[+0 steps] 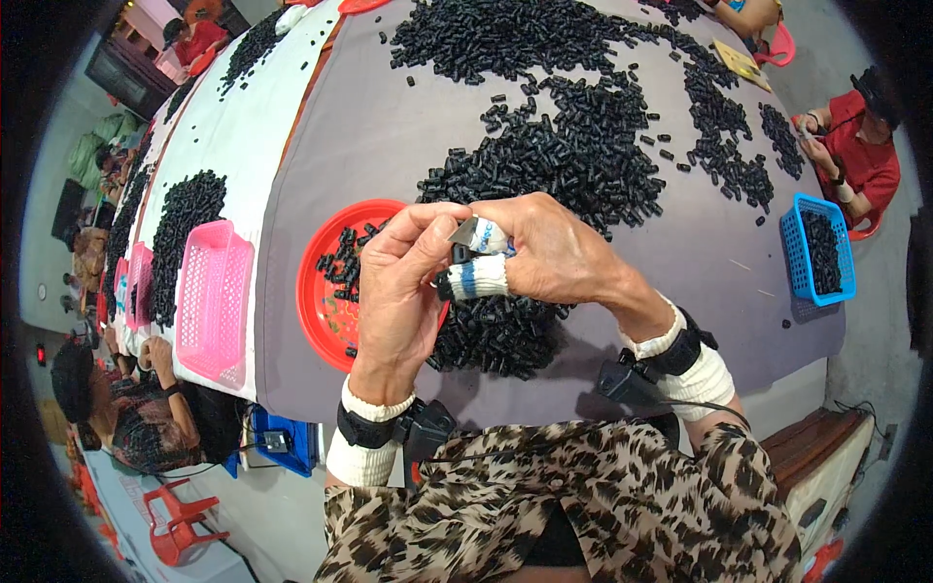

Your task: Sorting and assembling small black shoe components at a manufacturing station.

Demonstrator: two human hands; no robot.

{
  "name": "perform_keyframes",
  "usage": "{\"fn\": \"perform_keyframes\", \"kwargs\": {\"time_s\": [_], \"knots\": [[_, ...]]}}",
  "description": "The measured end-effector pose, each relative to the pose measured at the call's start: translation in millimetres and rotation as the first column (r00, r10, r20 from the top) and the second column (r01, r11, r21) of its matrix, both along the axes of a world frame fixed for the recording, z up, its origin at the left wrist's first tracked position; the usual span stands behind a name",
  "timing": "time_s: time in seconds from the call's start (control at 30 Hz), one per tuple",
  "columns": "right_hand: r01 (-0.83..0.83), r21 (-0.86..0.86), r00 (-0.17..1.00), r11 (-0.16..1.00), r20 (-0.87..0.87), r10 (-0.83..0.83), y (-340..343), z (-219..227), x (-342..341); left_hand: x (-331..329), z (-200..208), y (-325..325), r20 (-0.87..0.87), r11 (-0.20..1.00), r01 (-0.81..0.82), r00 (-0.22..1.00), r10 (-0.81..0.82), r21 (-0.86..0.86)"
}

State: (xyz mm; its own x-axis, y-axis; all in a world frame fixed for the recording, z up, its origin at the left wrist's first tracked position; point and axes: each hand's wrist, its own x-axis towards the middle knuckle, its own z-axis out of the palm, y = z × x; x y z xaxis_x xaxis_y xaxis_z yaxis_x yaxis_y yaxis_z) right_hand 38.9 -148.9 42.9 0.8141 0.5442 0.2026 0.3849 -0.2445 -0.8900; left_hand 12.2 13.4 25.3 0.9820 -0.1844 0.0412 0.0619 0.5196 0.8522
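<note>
Thumb and finger of the left hand (398,270) grasp a small black part (461,255), while the right hand (559,245) clasps a thin metal blade (465,232) touching or just above it. Between both hands, the part's long axis seems to run near to far; which end leads is too small to tell. Beneath spreads a grey table cover (355,126), black pieces (559,151) heaped beyond the grip, a red bowl (306,291) left, a blue basket (791,248) well right. Both wrists angle inward; 2 curled right fingers wear white wraps (483,274).
</note>
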Motion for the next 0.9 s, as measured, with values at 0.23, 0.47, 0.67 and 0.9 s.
{"fn": "perform_keyframes", "kwargs": {"time_s": [0.23,0.47,0.67,0.9], "knots": [[0.072,0.076,0.994,0.994,-0.09,-0.065,1.3,-3.2,-1.4,0.0,-4.9,-3.9,-0.095,0.967,0.036,0.994,-0.062,-0.251],[0.094,0.113,0.993,0.989,-0.084,-0.084,0.7,-6.0,-0.8,-1.5,-2.1,-6.7,-0.086,0.953,0.055,0.993,-0.084,-0.297],[0.091,0.138,0.993,0.986,-0.087,-0.08,-0.1,-6.0,-0.8,2.8,-3.9,-4.5,-0.093,0.976,0.071,0.991,-0.092,-0.203],[0.09,0.078,0.993,0.993,-0.083,-0.083,-1.0,-2.0,0.2,-0.3,-4.5,-5.1,-0.128,0.957,0.037,0.989,-0.077,-0.289]]}}
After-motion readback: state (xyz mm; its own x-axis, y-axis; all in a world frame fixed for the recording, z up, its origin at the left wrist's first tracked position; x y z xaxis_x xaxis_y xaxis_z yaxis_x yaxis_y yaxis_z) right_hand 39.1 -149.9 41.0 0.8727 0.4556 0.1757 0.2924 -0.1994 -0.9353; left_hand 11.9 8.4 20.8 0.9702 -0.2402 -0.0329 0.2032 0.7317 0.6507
